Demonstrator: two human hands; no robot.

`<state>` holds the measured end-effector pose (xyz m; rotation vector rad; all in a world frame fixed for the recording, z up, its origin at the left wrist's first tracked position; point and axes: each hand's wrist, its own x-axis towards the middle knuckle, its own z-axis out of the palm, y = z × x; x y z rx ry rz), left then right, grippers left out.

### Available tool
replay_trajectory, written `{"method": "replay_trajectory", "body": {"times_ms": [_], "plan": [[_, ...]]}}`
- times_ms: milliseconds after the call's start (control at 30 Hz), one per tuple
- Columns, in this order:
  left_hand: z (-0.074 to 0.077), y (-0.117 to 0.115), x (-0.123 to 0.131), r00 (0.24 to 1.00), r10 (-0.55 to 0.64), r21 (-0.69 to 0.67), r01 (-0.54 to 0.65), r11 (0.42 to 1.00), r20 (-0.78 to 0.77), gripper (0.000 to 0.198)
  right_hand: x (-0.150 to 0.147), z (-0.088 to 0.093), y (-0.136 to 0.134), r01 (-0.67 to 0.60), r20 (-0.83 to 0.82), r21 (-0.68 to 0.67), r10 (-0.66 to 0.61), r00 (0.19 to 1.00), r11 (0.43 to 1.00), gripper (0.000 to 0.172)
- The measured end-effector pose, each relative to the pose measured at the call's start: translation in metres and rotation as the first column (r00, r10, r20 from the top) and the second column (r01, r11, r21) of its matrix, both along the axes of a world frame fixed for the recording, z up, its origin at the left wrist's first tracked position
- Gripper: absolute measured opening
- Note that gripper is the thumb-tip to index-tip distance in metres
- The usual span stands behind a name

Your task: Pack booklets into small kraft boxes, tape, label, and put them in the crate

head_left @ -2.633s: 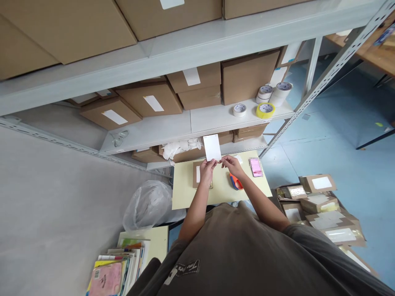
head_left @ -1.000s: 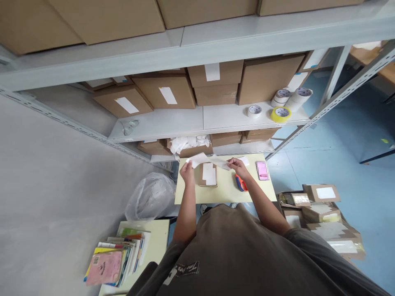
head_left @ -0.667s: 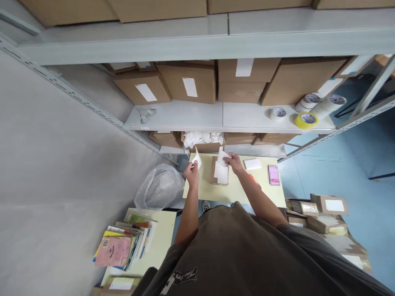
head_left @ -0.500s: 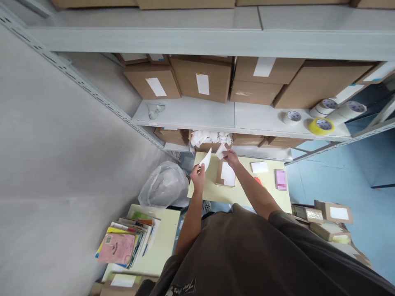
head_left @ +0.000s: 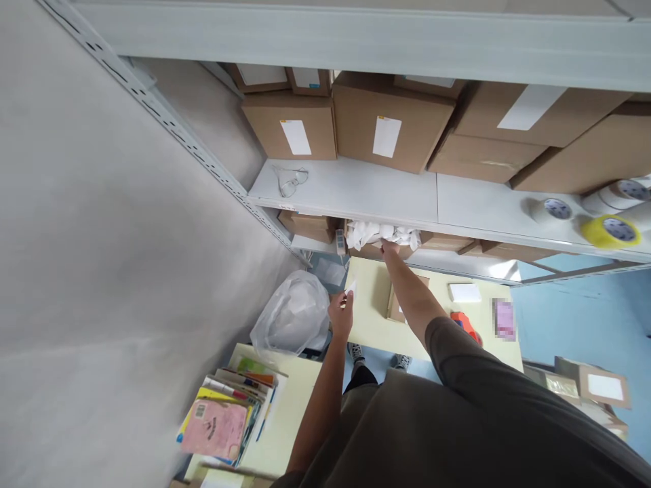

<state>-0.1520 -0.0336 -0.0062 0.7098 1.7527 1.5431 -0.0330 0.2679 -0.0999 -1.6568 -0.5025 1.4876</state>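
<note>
My left hand [head_left: 340, 315] is closed on a small piece of white paper [head_left: 352, 287], at the left edge of the pale yellow table. My right hand [head_left: 389, 248] reaches forward to a heap of crumpled white paper [head_left: 369, 234] in an open cardboard box on the low shelf. Its fingers look drawn together against the heap, and what they hold there is hidden. Beneath my right forearm lies a small cardboard box [head_left: 395, 306] on the table, partly covered by the arm. To the right of that forearm lies an orange-red tape dispenser [head_left: 465, 325].
A white stack [head_left: 464, 293] and a blurred pink item [head_left: 503, 318] lie on the table [head_left: 369, 325]. Left of it stands a bin with a clear plastic liner [head_left: 292, 315]. The shelf [head_left: 386, 183] holds cartons, glasses [head_left: 293, 183] and tape rolls [head_left: 613, 230]. Books [head_left: 216, 427] are stacked lower left.
My right hand has gone forward from above the small box to the crumpled paper heap. My left hand has lowered slightly, still with white paper. The view has shifted left.
</note>
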Motion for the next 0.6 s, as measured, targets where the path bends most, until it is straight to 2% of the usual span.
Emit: {"method": "replay_trajectory", "body": {"times_ms": [67, 133, 267, 400, 500, 600], "plan": [[-0.001, 0.004, -0.005, 0.999, -0.028, -0.001, 0.028, 1.0, -0.032, 0.035, -0.003, -0.002, 0.002, 0.066, -0.034, -0.118, -0.07, 0.997, 0.991, 0.039], [0.001, 0.009, -0.006, 0.996, -0.066, -0.007, 0.066, 0.998, -0.063, 0.035, -0.001, 0.0, -0.001, 0.087, -0.104, -0.148, -0.103, 0.989, 0.985, 0.034], [0.008, 0.02, -0.003, 0.99, -0.136, 0.023, 0.138, 0.99, -0.044, 0.031, 0.011, 0.01, -0.013, 0.042, -0.185, -0.036, -0.047, 0.982, 0.999, 0.018], [0.012, 0.027, 0.003, 0.987, -0.16, 0.108, 0.163, 0.981, -0.034, 0.026, 0.025, 0.028, -0.027, 0.016, -0.184, 0.07, -0.003, 0.983, 0.997, 0.02], [0.012, 0.032, 0.008, 0.982, -0.17, 0.134, 0.18, 0.974, -0.088, 0.025, 0.036, 0.042, -0.054, 0.002, -0.158, 0.21, 0.032, 0.987, 0.978, 0.028], [0.008, 0.039, 0.015, 0.954, -0.188, 0.148, 0.226, 0.963, -0.236, 0.024, 0.054, 0.055, -0.106, -0.063, -0.073, 0.256, 0.084, 0.994, 0.965, 0.046]]}}
